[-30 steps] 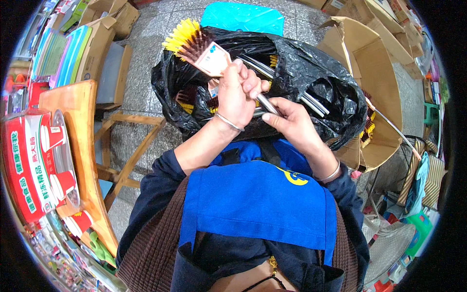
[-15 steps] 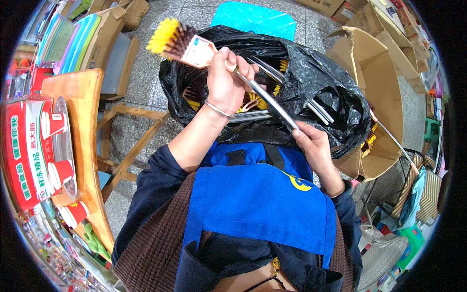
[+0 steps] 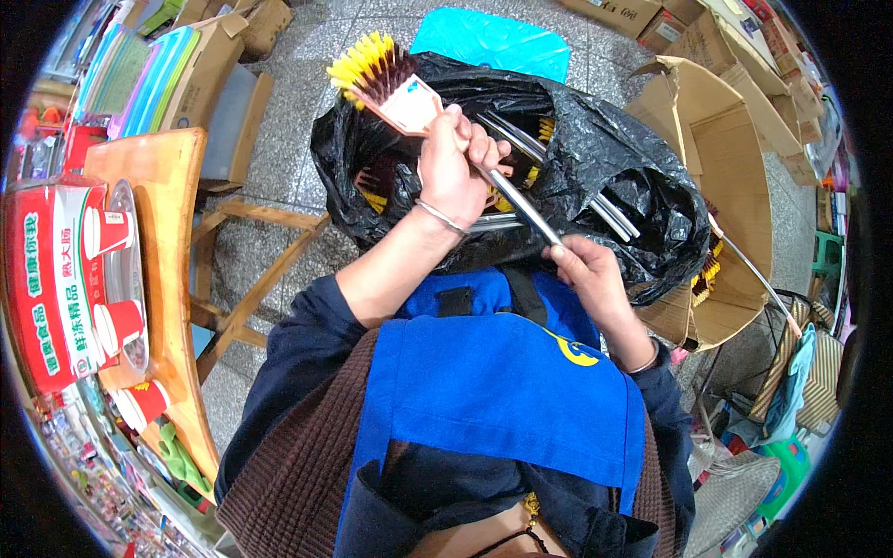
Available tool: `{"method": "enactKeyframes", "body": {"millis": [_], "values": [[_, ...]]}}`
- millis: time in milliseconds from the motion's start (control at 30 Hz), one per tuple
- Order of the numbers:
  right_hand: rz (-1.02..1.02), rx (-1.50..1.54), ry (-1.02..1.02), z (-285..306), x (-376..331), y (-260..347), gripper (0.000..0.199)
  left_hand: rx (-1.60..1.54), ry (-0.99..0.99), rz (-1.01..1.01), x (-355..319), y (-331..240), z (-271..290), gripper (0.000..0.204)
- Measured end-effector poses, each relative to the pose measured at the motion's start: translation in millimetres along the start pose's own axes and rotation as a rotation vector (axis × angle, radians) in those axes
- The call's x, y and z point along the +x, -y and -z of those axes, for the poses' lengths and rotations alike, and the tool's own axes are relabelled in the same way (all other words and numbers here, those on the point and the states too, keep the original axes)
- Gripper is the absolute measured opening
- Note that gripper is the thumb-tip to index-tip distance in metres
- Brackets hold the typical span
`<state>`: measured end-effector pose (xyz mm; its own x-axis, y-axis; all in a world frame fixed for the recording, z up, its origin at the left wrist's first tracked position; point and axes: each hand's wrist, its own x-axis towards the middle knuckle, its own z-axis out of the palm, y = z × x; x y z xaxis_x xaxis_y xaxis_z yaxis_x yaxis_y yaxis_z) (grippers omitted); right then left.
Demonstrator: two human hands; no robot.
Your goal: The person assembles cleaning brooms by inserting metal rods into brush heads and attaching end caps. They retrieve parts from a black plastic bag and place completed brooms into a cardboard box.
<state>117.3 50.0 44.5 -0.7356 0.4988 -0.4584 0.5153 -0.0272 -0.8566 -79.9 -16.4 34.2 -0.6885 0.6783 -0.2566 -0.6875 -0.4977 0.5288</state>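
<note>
A long-handled brush (image 3: 409, 104) with yellow and dark brown bristles and a pale pink head slants across in front of me, bristles at the upper left. My left hand (image 3: 456, 166) is wrapped round its neck, just below the head. Fingers of my right hand (image 3: 588, 270) pinch the lower end of its metal tube handle (image 3: 521, 206). Behind and below the brush spreads an open black plastic bag (image 3: 609, 130). Inside it lie several metal tubes (image 3: 609, 216) and more brush heads with yellow bristles (image 3: 375, 200), partly hidden by the plastic.
At the right stands an open cardboard box (image 3: 735, 177) with a brush (image 3: 712, 265) in it. A wooden table (image 3: 167, 232) at the left carries a red and white box (image 3: 56, 288) and paper cups (image 3: 116, 325). A blue plastic sheet (image 3: 493, 39) lies beyond the bag.
The brush has shifted right and its head has turned, so the bristles point more upward. My left hand moved right with it; my right hand is slightly changed at the tube end.
</note>
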Motion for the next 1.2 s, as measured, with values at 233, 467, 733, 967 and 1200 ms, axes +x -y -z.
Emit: {"method": "enactKeyframes", "body": {"millis": [233, 467, 733, 967, 1200], "values": [[0.624, -0.945, -0.656, -8.5, -5.6, -3.4, 0.033, 0.004, 0.053, 0.043, 0.0, 11.1, 5.8, 0.033], [-0.034, 0.335, 0.142, 2.5, -6.4, 7.8, 0.028, 0.074, 0.195, 0.039, -10.8, -2.8, 0.1, 0.033], [0.248, 0.081, -0.071, -12.7, 7.1, 2.7, 0.026, 0.099, 0.090, -0.048, -4.5, -12.5, 0.2, 0.032], [0.638, -0.842, -0.561, -15.5, 4.2, 7.3, 0.027, 0.019, -0.072, -0.015, -3.1, -3.4, 1.9, 0.031], [0.559, -0.526, -0.462, -22.1, 5.1, 7.2, 0.023, 0.073, -0.035, -0.024, -6.0, -1.6, -0.7, 0.033]]}}
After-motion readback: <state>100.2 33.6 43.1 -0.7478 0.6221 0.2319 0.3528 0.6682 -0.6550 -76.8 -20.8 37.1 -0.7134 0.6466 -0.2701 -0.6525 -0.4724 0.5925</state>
